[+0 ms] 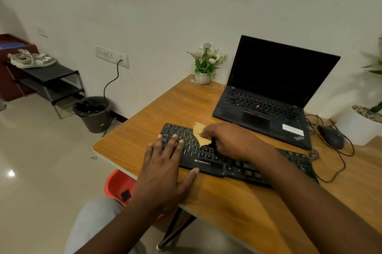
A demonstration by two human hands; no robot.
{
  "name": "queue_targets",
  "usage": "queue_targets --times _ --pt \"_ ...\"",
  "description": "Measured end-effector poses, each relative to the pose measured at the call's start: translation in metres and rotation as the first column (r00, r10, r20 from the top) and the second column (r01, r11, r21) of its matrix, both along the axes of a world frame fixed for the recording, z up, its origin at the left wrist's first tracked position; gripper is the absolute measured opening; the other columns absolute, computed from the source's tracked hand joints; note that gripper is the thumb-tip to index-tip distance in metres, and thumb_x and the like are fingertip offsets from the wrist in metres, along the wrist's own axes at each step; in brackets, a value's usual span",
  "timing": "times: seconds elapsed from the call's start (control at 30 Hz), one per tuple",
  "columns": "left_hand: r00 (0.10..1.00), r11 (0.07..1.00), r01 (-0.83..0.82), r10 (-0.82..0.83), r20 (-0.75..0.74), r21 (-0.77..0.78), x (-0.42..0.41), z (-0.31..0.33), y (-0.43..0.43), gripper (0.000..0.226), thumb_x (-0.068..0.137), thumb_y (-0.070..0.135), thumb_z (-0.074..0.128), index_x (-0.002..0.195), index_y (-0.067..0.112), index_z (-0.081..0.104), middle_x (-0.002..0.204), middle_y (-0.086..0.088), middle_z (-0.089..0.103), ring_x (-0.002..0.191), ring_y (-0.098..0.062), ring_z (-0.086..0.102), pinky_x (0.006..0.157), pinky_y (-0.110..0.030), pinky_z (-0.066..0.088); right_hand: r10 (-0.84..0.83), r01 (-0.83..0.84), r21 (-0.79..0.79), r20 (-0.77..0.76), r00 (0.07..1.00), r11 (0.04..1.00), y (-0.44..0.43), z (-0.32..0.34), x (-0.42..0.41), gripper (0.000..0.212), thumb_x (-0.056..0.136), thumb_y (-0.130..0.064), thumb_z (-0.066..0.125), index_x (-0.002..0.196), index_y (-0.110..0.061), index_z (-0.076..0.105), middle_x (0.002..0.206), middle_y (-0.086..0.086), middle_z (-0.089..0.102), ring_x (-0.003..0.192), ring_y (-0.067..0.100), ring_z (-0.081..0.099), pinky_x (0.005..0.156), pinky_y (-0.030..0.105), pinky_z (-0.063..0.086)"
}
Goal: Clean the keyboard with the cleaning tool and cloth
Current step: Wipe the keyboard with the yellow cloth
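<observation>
Left hand (165, 162) lies flat, fingers straight, pressing the left end of the black plastic keyboard (208, 160) on the wooden worktop (237, 202). Right hand (229, 140) grips a crumpled tan cloth (201, 135) on the keys at mid-keyboard, just in front of the open black laptop (268, 96).

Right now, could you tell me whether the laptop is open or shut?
Open: the laptop lid stands raised, its dark screen facing the person.
</observation>
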State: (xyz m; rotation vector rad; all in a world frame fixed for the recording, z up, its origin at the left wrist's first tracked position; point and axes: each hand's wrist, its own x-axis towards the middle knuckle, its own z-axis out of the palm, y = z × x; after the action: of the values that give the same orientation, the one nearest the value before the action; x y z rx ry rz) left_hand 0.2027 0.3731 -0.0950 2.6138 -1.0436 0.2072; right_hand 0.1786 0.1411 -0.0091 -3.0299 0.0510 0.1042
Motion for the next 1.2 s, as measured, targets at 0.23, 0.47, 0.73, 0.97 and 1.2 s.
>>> queue_targets --times 0.23,0.47,0.73,0.97,1.2 --pt "1.0 1.0 0.009 -0.009 -0.001 0.008 0.0 -0.002 0.0 0.091 0.096 0.083 0.015 0.167 0.025 0.011 0.176 0.001 0.002 0.161 -0.025 -0.011 0.13 -0.046 -0.003 -0.109 0.111 0.05 -0.045 0.993 0.993 -0.038 0.014 -0.041 0.052 0.098 0.001 0.053 0.139 -0.024 0.07 0.148 -0.004 0.066 0.134 0.014 0.062 0.117 0.04 0.049" --pt "1.0 1.0 0.01 -0.01 -0.012 -0.011 0.0 -0.001 0.0 0.091 0.096 0.083 0.015 0.168 0.025 0.01 0.176 0.001 0.001 0.161 -0.024 -0.012 0.13 -0.045 -0.005 -0.211 0.211 -0.012 -0.103 0.972 0.977 -0.063 0.021 -0.056 0.049 0.096 -0.003 0.057 0.133 -0.032 0.074 0.146 -0.004 0.067 0.125 0.014 0.065 0.107 0.038 0.055" --pt "1.0 0.998 0.024 -0.025 -0.007 -0.062 0.001 -0.003 0.001 0.09 0.097 0.082 0.017 0.167 0.026 0.013 0.176 0.002 0.005 0.161 -0.021 -0.011 0.13 -0.047 -0.004 -0.196 0.2 -0.067 0.06 0.979 0.977 -0.018 0.042 -0.025 0.045 0.097 -0.009 0.061 0.138 -0.026 0.07 0.133 0.0 0.072 0.111 0.021 0.069 0.095 0.041 0.06" --pt "0.999 0.995 0.042 -0.042 0.003 -0.09 0.0 -0.002 0.001 0.082 0.1 0.078 0.021 0.162 0.026 0.031 0.171 0.001 0.025 0.161 -0.017 0.007 0.131 -0.048 0.005 0.138 -0.128 -0.071 0.16 0.977 0.989 0.079 0.015 0.036 0.051 0.097 -0.01 0.061 0.147 -0.022 0.06 0.139 0.002 0.065 0.126 0.025 0.061 0.098 0.04 0.054" --pt "0.998 0.995 0.061 -0.06 0.003 -0.076 0.004 -0.004 0.002 0.072 0.101 0.076 0.024 0.151 0.03 0.046 0.159 0.004 0.042 0.155 -0.025 0.026 0.13 -0.047 0.01 0.115 -0.115 -0.071 -0.004 0.993 0.991 0.091 0.003 0.047 0.044 0.097 -0.015 0.06 0.14 -0.02 0.066 0.13 0.007 0.07 0.118 0.028 0.065 0.094 0.045 0.058"
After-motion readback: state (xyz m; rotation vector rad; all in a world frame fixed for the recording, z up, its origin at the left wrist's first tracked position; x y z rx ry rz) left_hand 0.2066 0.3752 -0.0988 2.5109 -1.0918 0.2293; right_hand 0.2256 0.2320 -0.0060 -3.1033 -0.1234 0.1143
